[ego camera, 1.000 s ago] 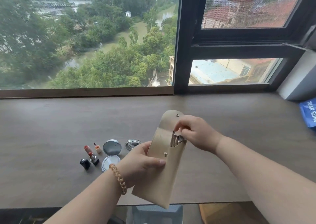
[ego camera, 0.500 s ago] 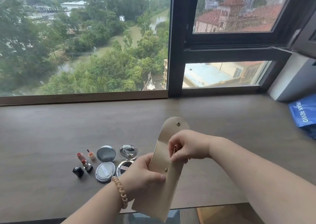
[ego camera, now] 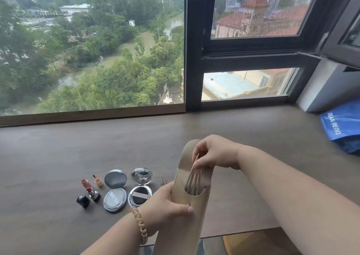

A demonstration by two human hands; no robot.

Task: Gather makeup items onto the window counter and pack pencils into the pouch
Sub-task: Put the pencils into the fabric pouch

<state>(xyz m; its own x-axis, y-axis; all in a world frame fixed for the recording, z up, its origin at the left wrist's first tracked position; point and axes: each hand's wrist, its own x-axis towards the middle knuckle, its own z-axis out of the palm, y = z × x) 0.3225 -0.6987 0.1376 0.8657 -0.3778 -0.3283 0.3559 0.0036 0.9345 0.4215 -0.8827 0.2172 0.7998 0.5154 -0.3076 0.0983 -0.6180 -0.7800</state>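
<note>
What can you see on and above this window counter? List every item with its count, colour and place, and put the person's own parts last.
Pouch: one, beige, flap open, held above counter's near edge.
Pencils: several, thin, pale, standing in pouch mouth.
Compacts: two, silver, open, counter left.
Lipsticks: two uncapped, red and pink, left of compacts.
Cap: one, black, beside lipsticks.
Small pot: one, yellowish, behind lipsticks.
Bag: one, blue, counter far right.
Counter: one, brown, below window.
Left hand: grips pouch, beaded bracelet on wrist.
Right hand: pinches pencils.
</note>
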